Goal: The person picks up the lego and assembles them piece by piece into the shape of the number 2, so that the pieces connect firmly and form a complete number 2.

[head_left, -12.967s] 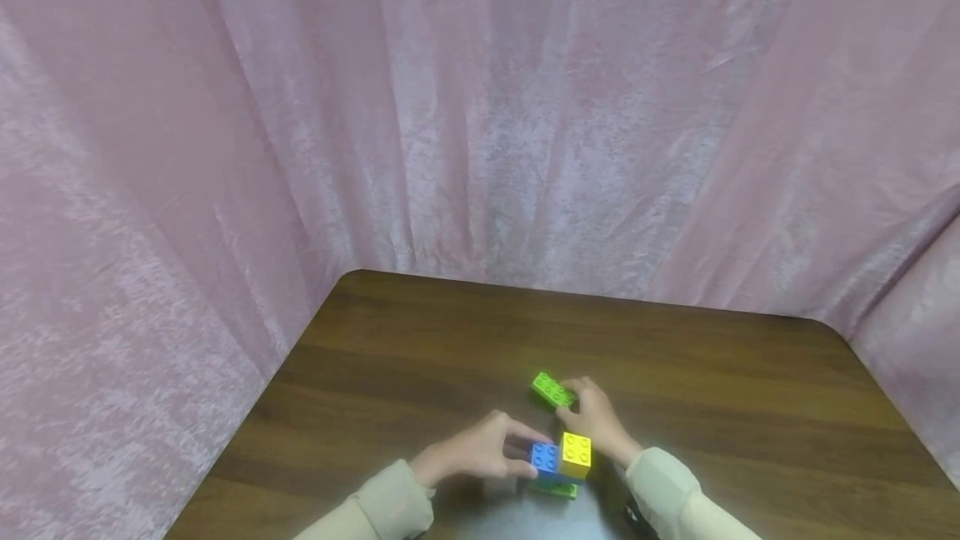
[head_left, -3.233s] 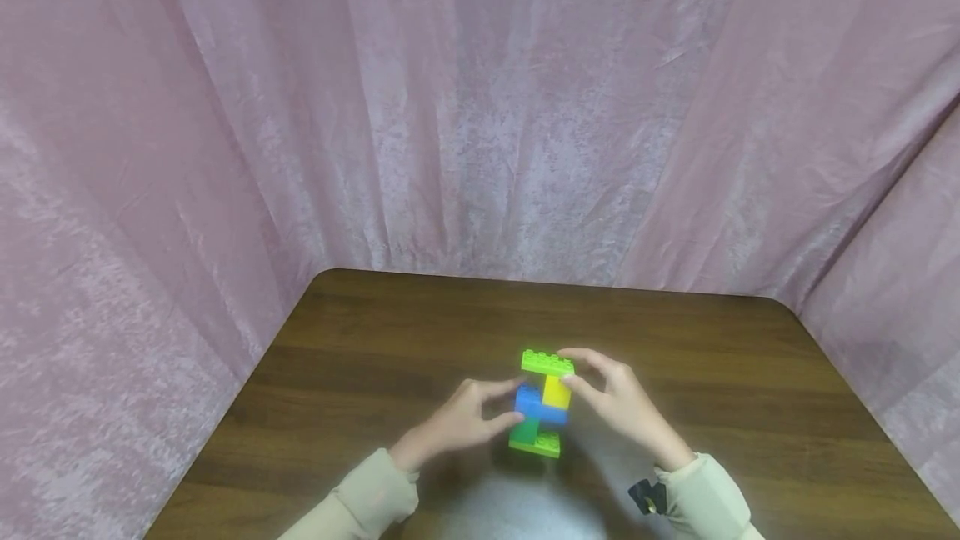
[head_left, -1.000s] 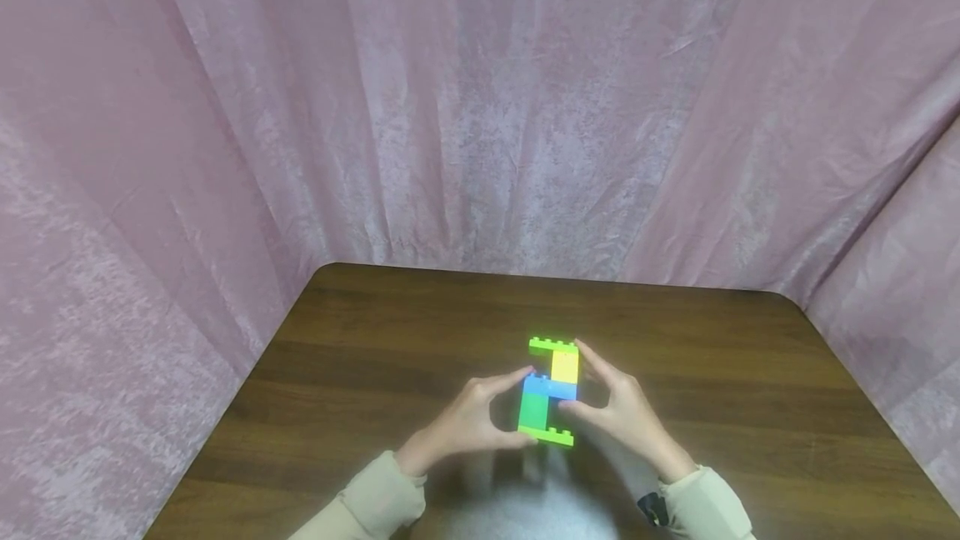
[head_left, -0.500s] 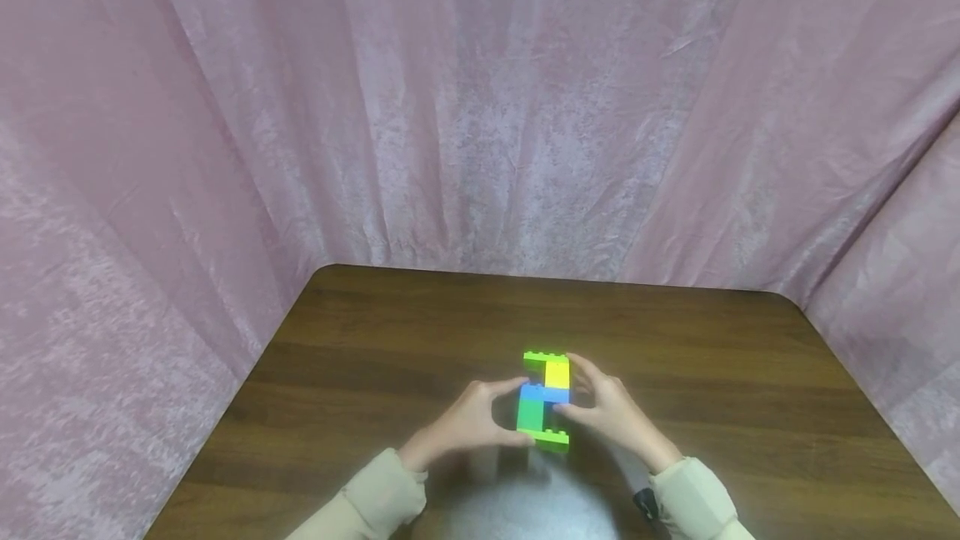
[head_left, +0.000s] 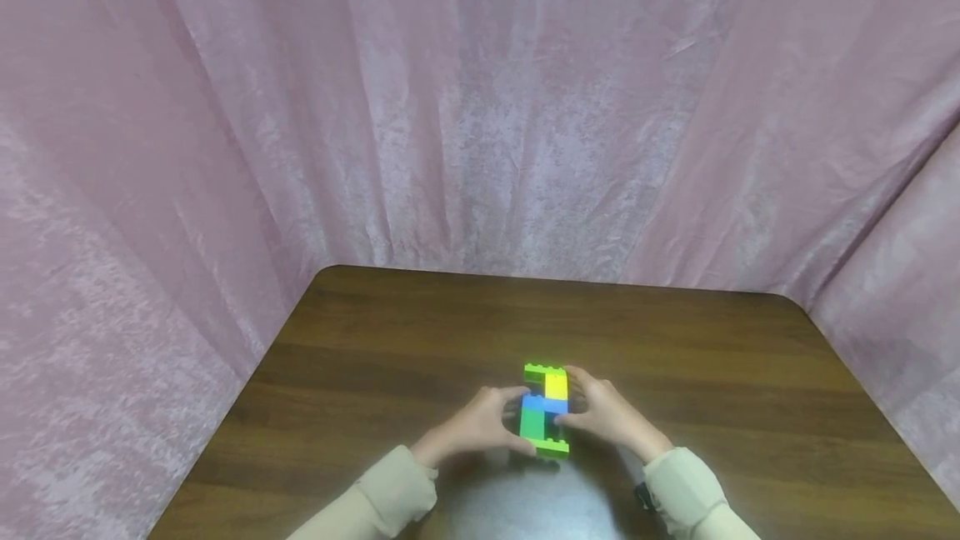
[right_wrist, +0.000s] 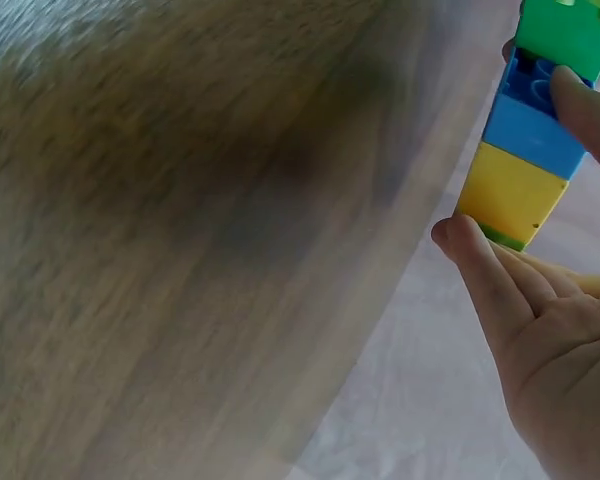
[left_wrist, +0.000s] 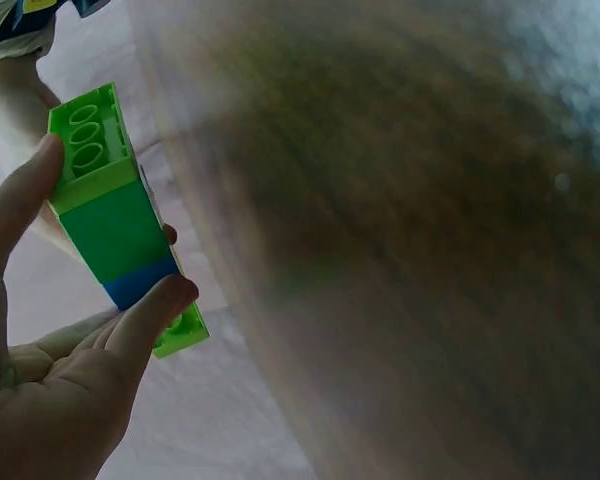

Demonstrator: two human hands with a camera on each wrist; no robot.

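Between both hands is a stack of toy building bricks in a stepped S shape. From bottom to top run a lime plate, a green brick, a blue brick, a yellow brick and another lime plate. My left hand grips the left side, thumb at the bottom plate and fingers by the blue brick. My right hand grips the right side. In the right wrist view its thumb lies on the blue brick, its fingertips at the yellow brick and top plate.
A brown wooden table lies under the hands, with a glossy bright patch at the near edge. Pink velvet curtains hang behind it and at both sides. A dark band shows at the right sleeve.
Thirteen seconds ago the upper lime plate was apart, at my right hand; by 3.2 seconds ago it was atop the yellow brick. Over the last second, both hands and the stack shifted slightly nearer me.
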